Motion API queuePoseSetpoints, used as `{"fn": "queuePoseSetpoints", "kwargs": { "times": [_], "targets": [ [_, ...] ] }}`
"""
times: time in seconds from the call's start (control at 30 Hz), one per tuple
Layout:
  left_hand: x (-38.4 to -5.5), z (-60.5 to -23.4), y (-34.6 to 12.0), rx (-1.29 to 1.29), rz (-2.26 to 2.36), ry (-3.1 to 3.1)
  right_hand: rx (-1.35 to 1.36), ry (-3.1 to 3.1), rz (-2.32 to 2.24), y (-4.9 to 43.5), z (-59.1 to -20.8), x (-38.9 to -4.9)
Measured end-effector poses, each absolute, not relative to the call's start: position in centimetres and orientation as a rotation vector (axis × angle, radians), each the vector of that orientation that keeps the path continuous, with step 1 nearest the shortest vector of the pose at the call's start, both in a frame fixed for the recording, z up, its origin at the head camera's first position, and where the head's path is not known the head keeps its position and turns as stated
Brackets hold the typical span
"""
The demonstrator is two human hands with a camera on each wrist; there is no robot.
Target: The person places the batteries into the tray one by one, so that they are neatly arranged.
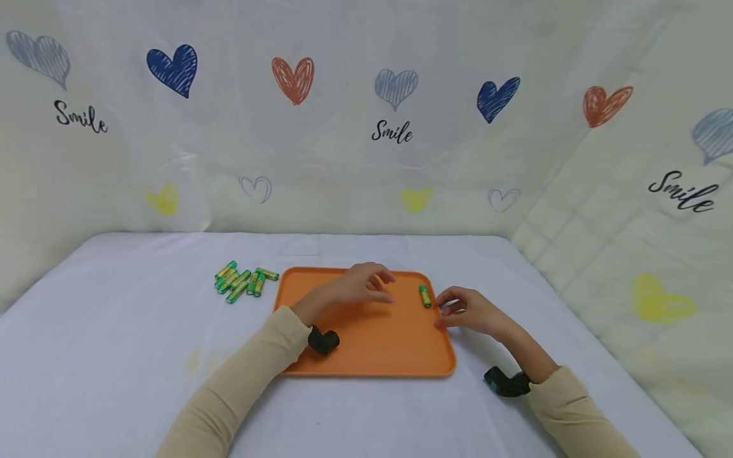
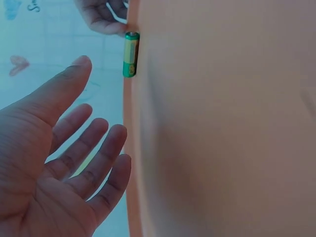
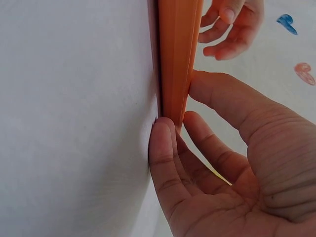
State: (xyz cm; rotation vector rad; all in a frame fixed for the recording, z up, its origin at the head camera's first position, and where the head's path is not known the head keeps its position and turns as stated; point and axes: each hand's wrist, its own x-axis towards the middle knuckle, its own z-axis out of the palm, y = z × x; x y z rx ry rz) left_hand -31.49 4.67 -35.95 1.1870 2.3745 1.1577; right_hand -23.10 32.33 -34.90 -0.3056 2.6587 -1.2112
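Green battery point(image 1: 425, 296), probably light, stiff and apt to roll, lies at the tray's point(image 1: 378, 353) two o'clock; I'd pinch its middle. My left grip point(image 1: 362, 284) hangs empty, fingers parted; my right grip point(image 1: 474, 310) lightly pinches the rim near three.

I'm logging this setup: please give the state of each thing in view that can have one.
Orange rectangular tray: right side up
Single green-and-yellow cylindrical battery: lying inside tray, near right rim
Loose green-and-yellow cylindrical batteries: piled left of tray
Left hand: open, above tray
Right hand: at tray's right edge; grip unclear
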Motion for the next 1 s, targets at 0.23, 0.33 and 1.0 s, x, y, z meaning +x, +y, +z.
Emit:
{"fn": "queuePoseSetpoints", "kwargs": {
  "times": [0.23,0.33,1.0],
  "targets": [
    [-31.5,-35.4,2.9,1.205,1.171,2.395,-0.304,2.660,-1.207,32.3,-34.9,-23.1],
    [-31.5,-35.4,2.1,1.181,1.193,2.399,-0.308,2.663,-1.205,32.3,-34.9,-23.1],
    [-32.1,-35.2,-3.5,1.092,1.242,2.502,-0.317,2.640,-1.224,32.2,-34.8,-23.0]
  ]
}}
